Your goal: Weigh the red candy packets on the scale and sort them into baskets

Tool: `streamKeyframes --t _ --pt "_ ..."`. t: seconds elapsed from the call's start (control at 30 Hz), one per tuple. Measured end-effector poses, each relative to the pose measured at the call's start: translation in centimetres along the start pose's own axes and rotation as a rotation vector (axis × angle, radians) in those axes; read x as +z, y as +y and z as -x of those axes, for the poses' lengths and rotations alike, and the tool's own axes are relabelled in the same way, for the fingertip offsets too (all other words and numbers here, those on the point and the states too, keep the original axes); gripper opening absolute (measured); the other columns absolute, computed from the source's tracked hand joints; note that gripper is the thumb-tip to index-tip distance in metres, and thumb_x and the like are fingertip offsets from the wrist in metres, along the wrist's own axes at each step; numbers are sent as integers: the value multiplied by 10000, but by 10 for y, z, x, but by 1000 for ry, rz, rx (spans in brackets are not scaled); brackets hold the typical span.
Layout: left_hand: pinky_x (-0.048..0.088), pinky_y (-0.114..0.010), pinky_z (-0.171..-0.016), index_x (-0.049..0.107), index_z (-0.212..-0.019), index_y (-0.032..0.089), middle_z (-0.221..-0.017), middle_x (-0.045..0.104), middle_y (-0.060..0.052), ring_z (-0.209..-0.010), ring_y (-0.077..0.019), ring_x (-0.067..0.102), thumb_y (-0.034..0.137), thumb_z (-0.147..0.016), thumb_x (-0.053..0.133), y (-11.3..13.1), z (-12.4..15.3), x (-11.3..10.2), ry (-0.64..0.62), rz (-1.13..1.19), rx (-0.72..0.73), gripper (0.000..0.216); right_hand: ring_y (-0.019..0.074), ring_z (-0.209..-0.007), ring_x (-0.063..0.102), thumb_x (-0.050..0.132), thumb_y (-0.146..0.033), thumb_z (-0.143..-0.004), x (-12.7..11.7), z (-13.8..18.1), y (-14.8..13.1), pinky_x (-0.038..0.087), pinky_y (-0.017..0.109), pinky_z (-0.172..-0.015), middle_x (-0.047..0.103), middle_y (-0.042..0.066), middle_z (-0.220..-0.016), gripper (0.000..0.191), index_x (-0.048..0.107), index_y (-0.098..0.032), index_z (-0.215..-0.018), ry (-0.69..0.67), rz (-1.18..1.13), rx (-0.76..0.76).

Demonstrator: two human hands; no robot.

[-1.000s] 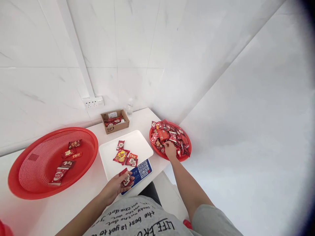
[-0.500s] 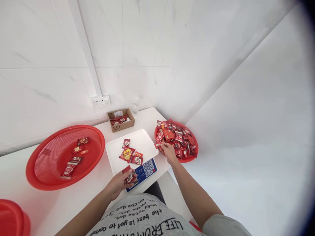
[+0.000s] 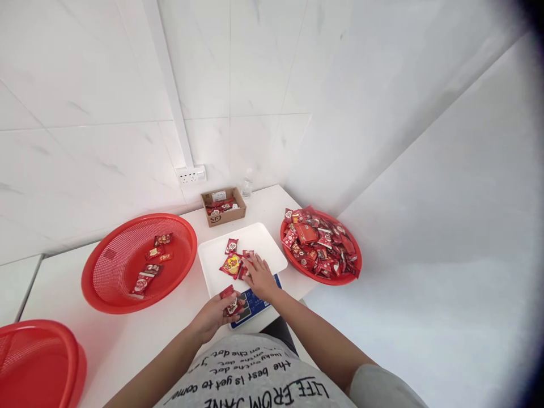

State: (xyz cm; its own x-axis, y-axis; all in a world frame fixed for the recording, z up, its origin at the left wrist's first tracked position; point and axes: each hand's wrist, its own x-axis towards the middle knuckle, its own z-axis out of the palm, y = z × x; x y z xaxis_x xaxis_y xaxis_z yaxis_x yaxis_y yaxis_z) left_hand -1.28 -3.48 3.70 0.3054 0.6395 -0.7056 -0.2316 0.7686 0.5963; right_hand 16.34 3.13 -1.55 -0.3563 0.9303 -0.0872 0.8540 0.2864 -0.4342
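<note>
My left hand (image 3: 212, 315) is closed on red snack packets (image 3: 232, 306) at the near edge of a white scale tray (image 3: 259, 238). Over the tray, my right hand (image 3: 260, 277) reaches in with its fingers stretched out, touching or just above the packets there. It partly covers them, so I cannot tell exactly which it touches. A red and yellow packet (image 3: 232, 264) lies just left of its fingertips, with a small red packet (image 3: 232, 246) behind it. The scale's blue keypad panel (image 3: 255, 306) is partly hidden under my right wrist.
A red basket (image 3: 359, 260) heaped with packets stands at the right. Another red basket (image 3: 91, 283) with several packets is at the left, and a third (image 3: 63, 351) sits nearer. Behind the tray are a cardboard box (image 3: 229, 216) of packets and a clear bottle (image 3: 247, 184).
My right hand has moved left from the heaped basket, where it pinched a small red packet, to the tray, its fingers now extended. My left hand still holds its packets. The view has shifted left.
</note>
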Motion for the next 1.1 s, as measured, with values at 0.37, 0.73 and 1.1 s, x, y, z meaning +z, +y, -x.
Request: streamKeyframes --t 0.37,0.73,1.1 --pt "492 -272 -704 538 -962 154 -927 658 -92 -796 -170 638 372 -736 637 2 3 -4 2 7 10 329 288 -1358 -20 342 -574 -832 -11 -28 -17 8 546 -1041 57 53 -1497 626 214 -318 -1388 -39 122 -13" --pt "498 -288 -728 555 -974 155 -942 651 -95 -806 -170 634 389 -722 649 -2 1 -11 8 12 18 357 277 -1358 40 306 -591 -830 -13 -54 -23 -38 534 -1044 173 29 -1480 598 308 -307 -1357 -151 170 -164" --pt "495 -285 -724 548 -963 157 -950 647 -97 -793 -166 639 379 -699 672 -3 4 -19 36 34 18 366 238 -1243 329 477 -413 -809 -27 2 11 228 405 -1007 431 75 -1334 456 480 -256 -1237 161 31 80"
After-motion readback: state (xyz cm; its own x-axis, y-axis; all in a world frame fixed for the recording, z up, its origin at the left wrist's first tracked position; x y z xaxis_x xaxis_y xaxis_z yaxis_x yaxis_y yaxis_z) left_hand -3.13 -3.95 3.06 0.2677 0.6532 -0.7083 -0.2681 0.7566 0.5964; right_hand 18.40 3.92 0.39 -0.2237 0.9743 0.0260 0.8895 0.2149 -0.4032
